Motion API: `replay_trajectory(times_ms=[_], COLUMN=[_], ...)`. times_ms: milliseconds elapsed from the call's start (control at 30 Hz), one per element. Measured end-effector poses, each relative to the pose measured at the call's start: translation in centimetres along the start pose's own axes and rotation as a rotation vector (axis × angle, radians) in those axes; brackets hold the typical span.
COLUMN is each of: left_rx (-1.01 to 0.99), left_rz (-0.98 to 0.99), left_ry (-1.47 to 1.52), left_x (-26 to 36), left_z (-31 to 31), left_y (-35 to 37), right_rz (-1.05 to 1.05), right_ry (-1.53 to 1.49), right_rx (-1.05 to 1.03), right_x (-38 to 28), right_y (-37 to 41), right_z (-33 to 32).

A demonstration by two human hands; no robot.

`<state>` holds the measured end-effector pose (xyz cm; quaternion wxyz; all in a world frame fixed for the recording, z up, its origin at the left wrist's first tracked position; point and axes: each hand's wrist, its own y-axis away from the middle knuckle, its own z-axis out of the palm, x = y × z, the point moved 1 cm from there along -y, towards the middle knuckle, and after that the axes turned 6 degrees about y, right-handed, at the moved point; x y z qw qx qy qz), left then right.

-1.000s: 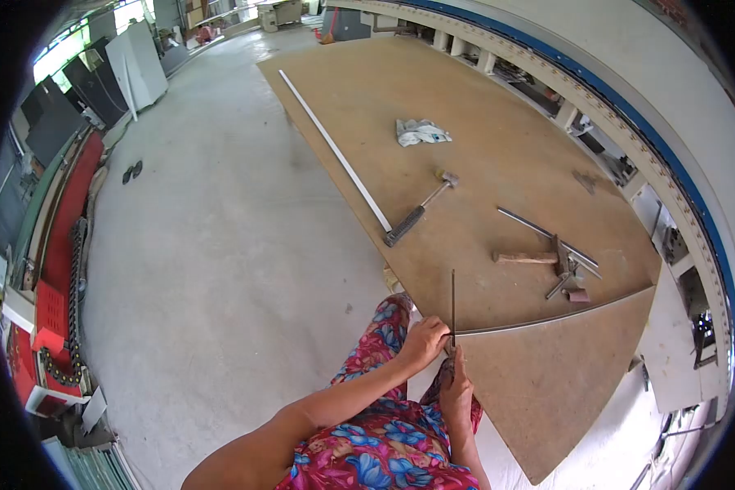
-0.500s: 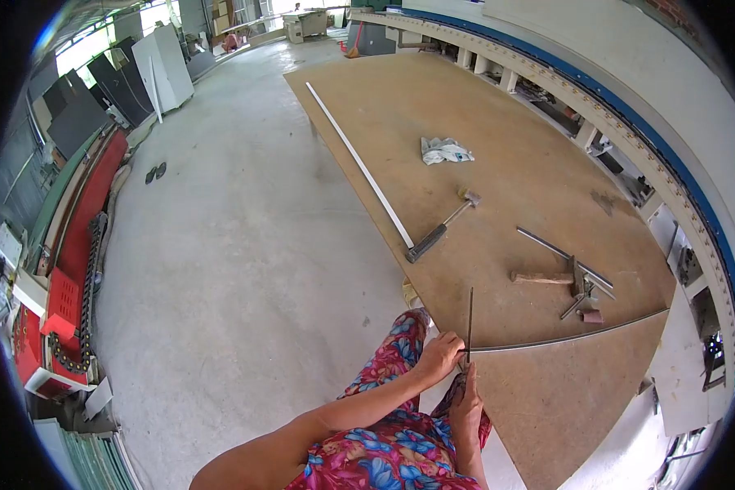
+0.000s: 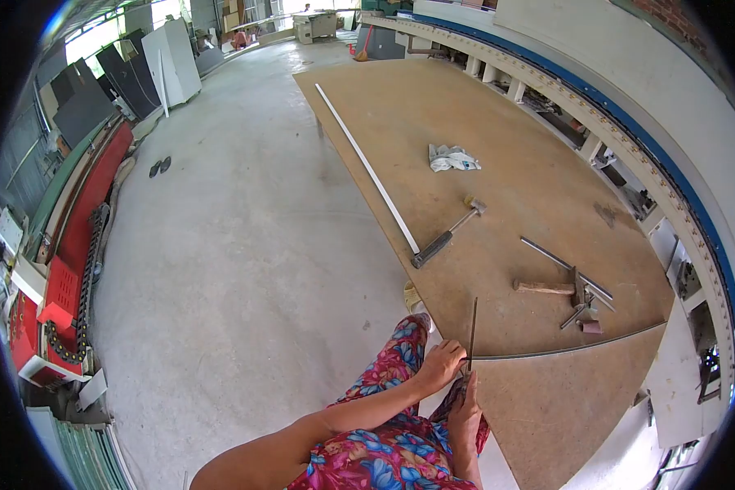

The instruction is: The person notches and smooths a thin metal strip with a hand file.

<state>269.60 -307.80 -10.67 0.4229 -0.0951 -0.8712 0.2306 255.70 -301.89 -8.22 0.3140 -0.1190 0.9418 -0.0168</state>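
My left hand (image 3: 443,364) is closed at the near-left edge of the brown board, gripping the end of a long thin strip (image 3: 567,352) that stretches across the board to its right edge. Close beside it, my right hand (image 3: 465,415) is closed on a thin dark file-like rod (image 3: 474,331), with a finger laid along it. The rod points away from me and crosses the strip at my left fingertips. Its handle is hidden in the hand. Whether the rod touches the strip is too small to tell.
On the brown board (image 3: 539,416) lie a wooden-handled hammer (image 3: 545,287) among short metal rods, a black-handled mallet (image 3: 443,242), a long white strip (image 3: 367,167) and a crumpled plastic bag (image 3: 453,158). A large machine (image 3: 629,106) borders the right; red equipment (image 3: 90,212) stands left.
The whole view has shifted slightly, with the board's contents lower in the picture. Both hands keep their holds, and the rod sits almost the same against the strip.
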Motion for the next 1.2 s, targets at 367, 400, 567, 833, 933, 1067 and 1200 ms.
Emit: replay_trajectory(times_ms=[367, 400, 567, 833, 933, 1067, 1200], left_rx=[-0.067, -0.066, -0.043, -0.029, -0.026, -0.026, -0.050], left_rz=[-0.037, -0.034, -0.022, -0.009, 0.022, -0.005, -0.007], left_ry=[0.066, 0.068, 0.036, -0.058, -0.085, -0.047, -0.018], left_x=[-0.7, -0.8, -0.9, -0.2, -0.3, -0.3, -0.4], left_z=[0.2, 0.2, 0.3, 0.2, 0.1, 0.2, 0.2], left_y=[-0.3, -0.4, -0.4, -0.1, -0.2, -0.3, -0.4], right_rz=[-0.011, -0.024, 0.023, 0.018, 0.016, -0.048, 0.040], right_ry=[-0.199, -0.202, -0.138, -0.025, -0.041, -0.044, -0.076], right_rx=[-0.064, -0.051, -0.041, -0.083, -0.091, -0.045, -0.092], right_x=[-0.5, -0.7, -1.4, -0.1, 0.1, -0.4, 0.1], right_y=[-0.1, -0.2, 0.6, 4.7, 4.9, 4.1, 1.4], right_z=[-1.4, -1.6, -1.6, -2.8, -2.6, -2.6, -1.6])
